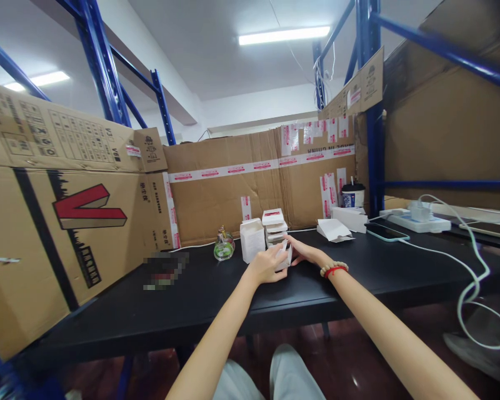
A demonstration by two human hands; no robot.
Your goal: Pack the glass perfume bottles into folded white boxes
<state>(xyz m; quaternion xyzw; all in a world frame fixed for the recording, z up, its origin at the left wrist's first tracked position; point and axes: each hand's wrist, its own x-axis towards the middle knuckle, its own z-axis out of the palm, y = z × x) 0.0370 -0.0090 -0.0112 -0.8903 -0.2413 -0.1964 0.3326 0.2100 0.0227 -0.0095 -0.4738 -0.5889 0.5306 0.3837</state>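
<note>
Between my two hands is a small white paper box (284, 259), partly covered by fingers. My left hand (268, 265) is closed round its left side. My right hand (303, 251) grips it from the right, with the fingertips at its top edge; a bead bracelet and a red cord circle that wrist. Just behind the hands, a stack of small white boxes (274, 222) rises from the table. A taller white box (253, 240) stands upright to the left of the stack. Further left are small glass bottles (224, 247), one with green in it.
White cartons (335, 229) lie right of the stack, near a lidded cup (353, 195). A phone (386, 232) on a white cable and a power strip (419, 220) are at the right. Cardboard panels (225, 191) wall the back and left of the black table (183, 311).
</note>
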